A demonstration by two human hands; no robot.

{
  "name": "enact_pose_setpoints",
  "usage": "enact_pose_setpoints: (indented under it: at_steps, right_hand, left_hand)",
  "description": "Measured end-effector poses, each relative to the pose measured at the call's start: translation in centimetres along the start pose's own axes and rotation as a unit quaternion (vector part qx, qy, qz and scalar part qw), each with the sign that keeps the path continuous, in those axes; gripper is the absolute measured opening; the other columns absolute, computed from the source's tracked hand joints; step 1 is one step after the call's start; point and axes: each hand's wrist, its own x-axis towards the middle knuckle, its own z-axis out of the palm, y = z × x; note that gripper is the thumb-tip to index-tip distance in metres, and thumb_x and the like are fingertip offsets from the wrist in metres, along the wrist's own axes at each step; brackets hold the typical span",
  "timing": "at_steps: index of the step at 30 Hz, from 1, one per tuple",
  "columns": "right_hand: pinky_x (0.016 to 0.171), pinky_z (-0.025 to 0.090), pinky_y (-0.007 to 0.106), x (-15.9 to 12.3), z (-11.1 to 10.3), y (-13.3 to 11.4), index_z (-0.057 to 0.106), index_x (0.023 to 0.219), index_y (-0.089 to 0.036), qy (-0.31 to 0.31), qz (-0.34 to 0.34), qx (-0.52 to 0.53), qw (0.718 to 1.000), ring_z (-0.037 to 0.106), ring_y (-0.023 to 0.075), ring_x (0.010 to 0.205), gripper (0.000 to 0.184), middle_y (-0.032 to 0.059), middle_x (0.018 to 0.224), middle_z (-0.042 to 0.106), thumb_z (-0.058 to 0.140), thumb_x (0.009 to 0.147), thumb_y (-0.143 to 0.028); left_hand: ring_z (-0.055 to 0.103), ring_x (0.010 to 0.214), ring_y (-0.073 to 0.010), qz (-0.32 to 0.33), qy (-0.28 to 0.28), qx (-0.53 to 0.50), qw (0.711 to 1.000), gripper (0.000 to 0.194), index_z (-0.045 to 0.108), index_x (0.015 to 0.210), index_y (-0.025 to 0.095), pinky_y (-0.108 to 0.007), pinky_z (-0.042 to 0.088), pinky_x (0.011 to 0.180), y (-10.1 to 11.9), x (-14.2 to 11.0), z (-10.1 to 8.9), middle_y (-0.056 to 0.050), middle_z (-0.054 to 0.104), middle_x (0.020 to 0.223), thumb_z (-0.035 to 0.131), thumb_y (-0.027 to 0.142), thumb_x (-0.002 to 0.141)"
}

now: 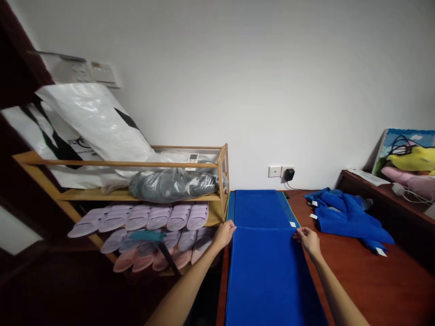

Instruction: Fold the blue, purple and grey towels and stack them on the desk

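A long blue towel (268, 271) lies flat on the dark red-brown table (374, 280), running from near me toward the wall. Its near layer ends in an edge across the middle. My left hand (223, 234) pinches the left end of that edge, fingers closed on the cloth. At the right end, my right hand (307, 239) pinches the same edge, beside a small white tag (292, 224). The far part of the towel (260, 208) lies flat beneath.
A heap of crumpled blue towels (346, 217) lies on the table to the right. A wooden shoe rack (136, 194) with several lilac and pink slippers (152, 217) stands left. A wall socket with a black plug (288, 174) sits behind; a raised shelf (390, 190) holds plush toys.
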Motion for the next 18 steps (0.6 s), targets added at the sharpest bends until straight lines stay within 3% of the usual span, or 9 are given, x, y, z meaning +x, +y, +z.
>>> enact_pose_setpoints:
  at_steps: [3,5,7,9,12,18]
  right_hand:
    - [0.085,0.052,0.04,0.2,2.4,0.4,0.058,0.108,-0.014,0.011,-0.028,-0.052,0.998,0.065,0.0265,0.098,0.052,0.0159,0.105,0.068,0.039,0.079,-0.054]
    - [0.103,0.038,0.044,-0.5,4.2,0.6,0.054,0.122,-0.017,-0.002,-0.065,-0.083,0.994,0.051,0.0266,0.121,0.058,0.0133,0.129,0.057,0.044,0.079,-0.054]
    - [0.112,0.021,0.048,-1.4,5.5,0.9,0.046,0.133,-0.024,-0.031,-0.106,-0.156,0.982,0.032,0.0242,0.135,0.06,0.0061,0.144,0.041,0.042,0.082,-0.056]
    - [0.113,0.012,0.051,-2.0,6.1,1.3,0.036,0.14,-0.029,-0.052,-0.132,-0.266,0.953,0.019,0.0218,0.14,0.06,0.0016,0.15,0.03,0.033,0.087,-0.057]
    - [0.112,0.015,0.052,-2.1,5.8,1.8,0.024,0.145,-0.033,-0.058,-0.144,-0.387,0.909,0.014,0.0196,0.141,0.061,-0.0003,0.153,0.023,0.022,0.09,-0.059]
    - [0.11,0.02,0.052,-2.3,5.3,2.0,0.02,0.145,-0.034,-0.057,-0.134,-0.422,0.895,0.014,0.0202,0.141,0.064,-0.0001,0.154,0.021,0.019,0.089,-0.062]
  left_hand:
    - [0.06,0.101,-0.024,0.018,0.027,0.048,0.998,0.025,0.058,0.108,0.018,-0.036,0.041,0.087,1.6,-0.2,2.0,-0.011,0.067,0.099,0.042,0.022,0.091]
    - [0.046,0.123,-0.0249,0.054,0.033,0.063,0.996,0.037,0.047,0.129,0.019,-0.042,0.031,0.101,2.8,-0.9,4.0,-0.013,0.055,0.128,0.037,0.026,0.093]
    - [0.03,0.135,-0.0237,0.111,0.011,0.081,0.99,0.047,0.037,0.139,0.024,-0.043,0.022,0.109,3.4,-1.5,6.1,-0.008,0.04,0.145,0.038,0.035,0.093]
    - [0.022,0.139,-0.0231,0.157,-0.016,0.114,0.981,0.053,0.029,0.144,0.025,-0.045,0.016,0.112,3.1,-2.0,7.8,-0.005,0.03,0.152,0.035,0.043,0.094]
    - [0.017,0.141,-0.0229,0.17,-0.028,0.157,0.972,0.056,0.022,0.147,0.025,-0.049,0.014,0.113,1.9,-2.1,9.0,-0.004,0.023,0.154,0.026,0.047,0.095]
    - [0.011,0.142,-0.0278,0.098,0.014,0.179,0.979,0.063,0.02,0.148,0.024,-0.055,0.012,0.112,1.4,-3.0,9.0,-0.007,0.016,0.155,0.029,0.052,0.092]
